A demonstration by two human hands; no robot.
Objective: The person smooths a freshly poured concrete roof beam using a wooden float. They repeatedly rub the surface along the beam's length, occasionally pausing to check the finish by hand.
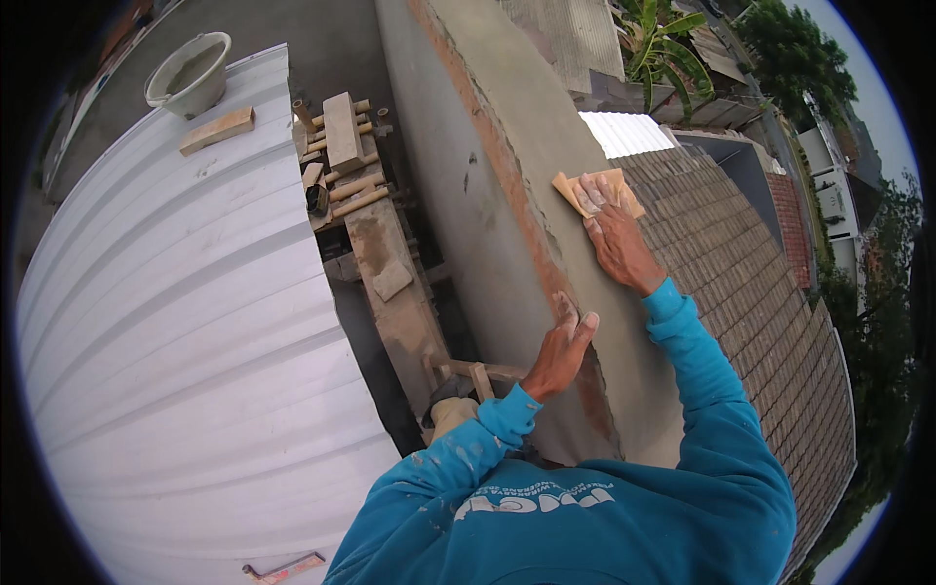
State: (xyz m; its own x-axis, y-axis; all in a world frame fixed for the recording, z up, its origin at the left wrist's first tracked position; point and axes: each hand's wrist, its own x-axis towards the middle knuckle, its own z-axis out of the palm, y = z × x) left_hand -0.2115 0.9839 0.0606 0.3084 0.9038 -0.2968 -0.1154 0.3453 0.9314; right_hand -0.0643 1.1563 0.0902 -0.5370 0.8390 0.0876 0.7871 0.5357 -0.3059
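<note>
A folded tan-orange sheet [628,187], paper-like, lies against the grey plastered top of the wall [531,107]. My right hand [612,229] holds it down there, with the fingers laid across it and the arm reaching forward. My left hand [561,353] is nearer to me, resting on the wall's left edge by a strip of bare orange brick [507,166]. Its thumb stands apart from the fingers, and nothing shows in it. Pale dust coats the fingers of both hands.
Left of the wall, a narrow gap holds a plank [385,263] and bamboo poles [359,193]. A white corrugated metal roof [185,322] carries a bucket [200,83], a wooden block [216,130] and a small tool [285,567]. A tiled roof [751,283] lies lower right.
</note>
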